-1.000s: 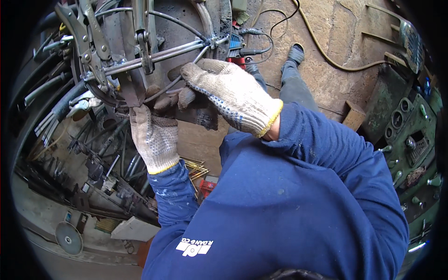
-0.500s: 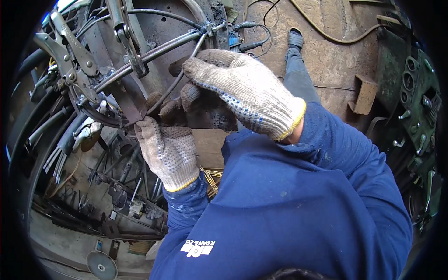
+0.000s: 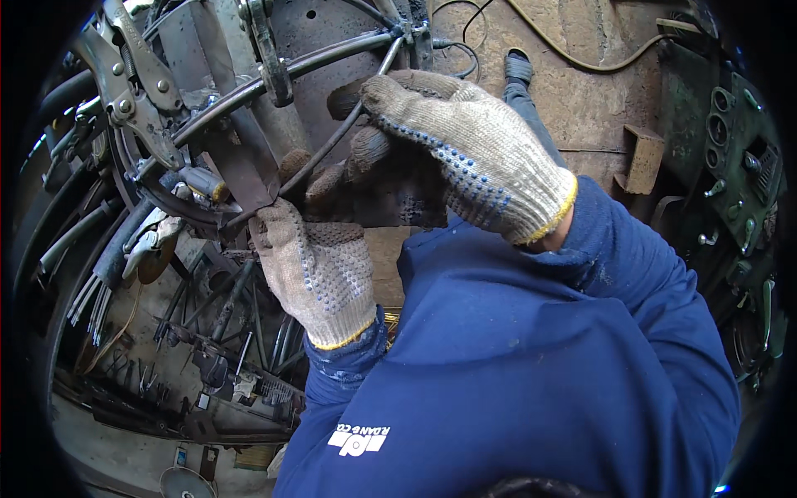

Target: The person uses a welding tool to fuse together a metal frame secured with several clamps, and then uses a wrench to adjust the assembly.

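Left hand (image 3: 311, 270) at rod's lower stretch, grip unclear among dark fingertips. Right hand (image 3: 477, 149) pinched on rod (image 3: 332, 143), which slants up to bar (image 3: 336, 54). Left of rod: pliers (image 3: 124, 108), handle cut off.

"Can you see all of the thin rod (image 3: 328, 148)?"
"No, the fingertips of the right hand (image 3: 469, 153) cover a bit, and I can't tell how its lower end meets the metal by the left hand (image 3: 320, 270)."
"And the locking pliers (image 3: 145, 79)?"
"Cut off up top. The round disc (image 3: 184, 483) is cut off below."
"Those little tools (image 3: 145, 378)?"
"Too small and dark to name."
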{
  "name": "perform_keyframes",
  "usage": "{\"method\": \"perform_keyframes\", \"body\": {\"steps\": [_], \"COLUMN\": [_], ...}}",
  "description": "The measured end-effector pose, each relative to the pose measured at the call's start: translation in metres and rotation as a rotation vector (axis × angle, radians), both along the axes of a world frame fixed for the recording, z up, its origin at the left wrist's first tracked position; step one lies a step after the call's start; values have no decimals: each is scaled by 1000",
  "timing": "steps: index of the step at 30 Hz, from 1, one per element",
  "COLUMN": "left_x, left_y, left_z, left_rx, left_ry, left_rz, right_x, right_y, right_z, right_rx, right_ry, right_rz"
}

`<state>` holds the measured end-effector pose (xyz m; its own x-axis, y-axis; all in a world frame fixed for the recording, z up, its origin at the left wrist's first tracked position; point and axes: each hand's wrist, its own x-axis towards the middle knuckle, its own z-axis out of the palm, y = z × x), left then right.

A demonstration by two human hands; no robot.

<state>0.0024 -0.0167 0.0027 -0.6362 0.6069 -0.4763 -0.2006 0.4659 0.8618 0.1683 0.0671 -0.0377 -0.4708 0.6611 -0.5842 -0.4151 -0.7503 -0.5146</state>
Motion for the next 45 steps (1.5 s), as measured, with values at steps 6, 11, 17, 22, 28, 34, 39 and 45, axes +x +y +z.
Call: {"method": "perform_keyframes", "body": {"steps": [6, 11, 17, 22, 28, 34, 39, 45], "left_x": [-3, -3, -2, -2, -1, -3, -2, 13], "left_y": [-1, -2, -2, -2, -2, -6, -4, 17], "left_z": [-2, -5, -5, -6, -4, -12, -9, 5], "left_rx": [2, -1, -11, -23, -64, 64, 37, 175], "left_ry": [65, 145, 231, 296, 395, 250, 176, -232], "left_rz": [-68, -143, -215, -267, -345, -208, -165, -65], "right_x": [4, 8, 9, 8, 6, 6, 6, 6], "right_y": [0, 0, -1, 3, 3, 1, -1, 3], "right_z": [-2, -3, -2, 6, 3, -1, -2, 4], "right_rx": [92, 156, 228, -43, 33, 65, 65, -61], "right_ry": [-23, -75, -134, 85, -61, -83, -61, 12], "right_rz": [52, 85, 73, 11, 51, 47, 17, 5]}}
